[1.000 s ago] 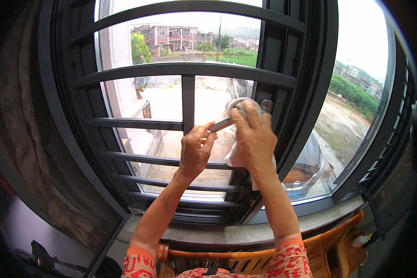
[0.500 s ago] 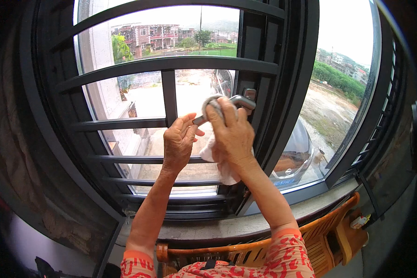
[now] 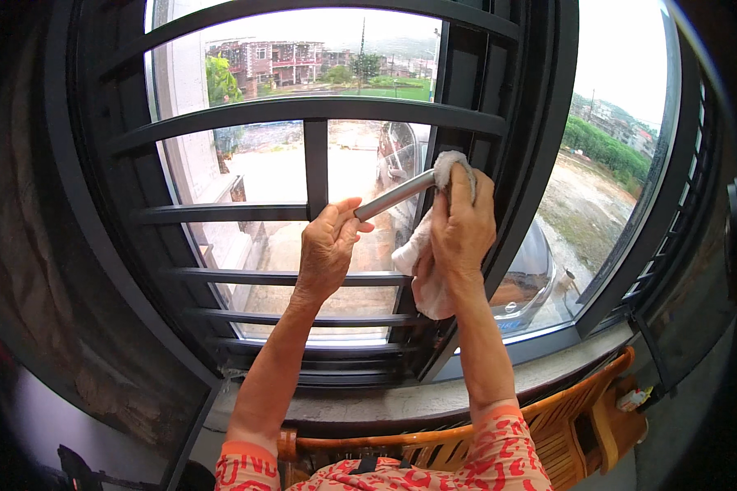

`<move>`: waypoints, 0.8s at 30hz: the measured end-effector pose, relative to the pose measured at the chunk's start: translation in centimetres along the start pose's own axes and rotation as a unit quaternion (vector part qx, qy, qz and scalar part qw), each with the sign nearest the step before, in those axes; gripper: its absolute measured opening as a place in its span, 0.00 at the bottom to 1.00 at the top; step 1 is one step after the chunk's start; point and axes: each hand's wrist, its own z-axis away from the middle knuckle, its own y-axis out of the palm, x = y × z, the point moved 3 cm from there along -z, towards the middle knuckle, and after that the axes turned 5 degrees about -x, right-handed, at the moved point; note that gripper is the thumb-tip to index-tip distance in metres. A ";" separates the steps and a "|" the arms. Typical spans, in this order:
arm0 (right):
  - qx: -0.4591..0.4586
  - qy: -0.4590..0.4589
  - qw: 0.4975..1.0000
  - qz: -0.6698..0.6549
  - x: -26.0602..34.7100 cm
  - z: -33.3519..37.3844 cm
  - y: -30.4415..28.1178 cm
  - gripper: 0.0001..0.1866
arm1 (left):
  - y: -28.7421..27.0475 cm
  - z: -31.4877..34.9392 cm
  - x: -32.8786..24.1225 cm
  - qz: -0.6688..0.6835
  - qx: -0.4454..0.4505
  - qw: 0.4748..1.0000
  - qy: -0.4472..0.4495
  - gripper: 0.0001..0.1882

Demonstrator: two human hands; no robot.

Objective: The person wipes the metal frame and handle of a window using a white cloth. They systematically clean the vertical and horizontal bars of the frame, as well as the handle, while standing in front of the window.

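A grey metal window handle (image 3: 397,195) slants up to the right from the dark window frame. Its lower left end is pinched between the thumb and fingers of my left hand (image 3: 327,250). My right hand (image 3: 464,229) is closed round a white cloth (image 3: 434,290), which wraps the handle's upper right end and hides where it joins the frame. The loose part of the cloth hangs below my right palm.
Dark metal bars (image 3: 246,213) cross the window close behind my hands. Below the concrete sill (image 3: 401,399) stands a wooden slatted bench (image 3: 549,421). Through the glass a parked car (image 3: 522,282) shows at the right.
My right hand has slid the cloth along the handle, up and right to its upper end, baring the grey shaft. My left hand still holds the lower end.
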 end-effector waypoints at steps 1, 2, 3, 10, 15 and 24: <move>-0.005 -0.014 1.000 0.010 0.8 0.3 0.3 0.22 | -0.1 0.1 0.0 0.012 -0.001 1.000 -0.003 0.20; -0.010 -0.028 0.999 0.021 2.0 0.7 0.6 0.22 | -0.2 0.2 0.1 0.025 -0.001 1.000 -0.007 0.22; -0.015 -0.041 0.999 0.032 2.7 1.0 0.9 0.22 | -0.3 0.2 0.1 0.038 -0.001 0.999 -0.011 0.25; 0.059 -0.198 0.978 -0.025 5.0 4.1 2.5 0.27 | -0.7 0.2 -0.7 0.110 0.032 0.990 -0.081 0.40; 0.093 -0.226 0.966 -0.090 5.3 6.7 2.8 0.25 | -0.9 0.1 -0.1 0.112 0.028 0.989 -0.089 0.44; 0.061 -0.146 0.972 -0.172 3.0 5.4 -0.1 0.25 | -0.3 0.3 -0.2 0.098 0.016 0.990 -0.102 0.48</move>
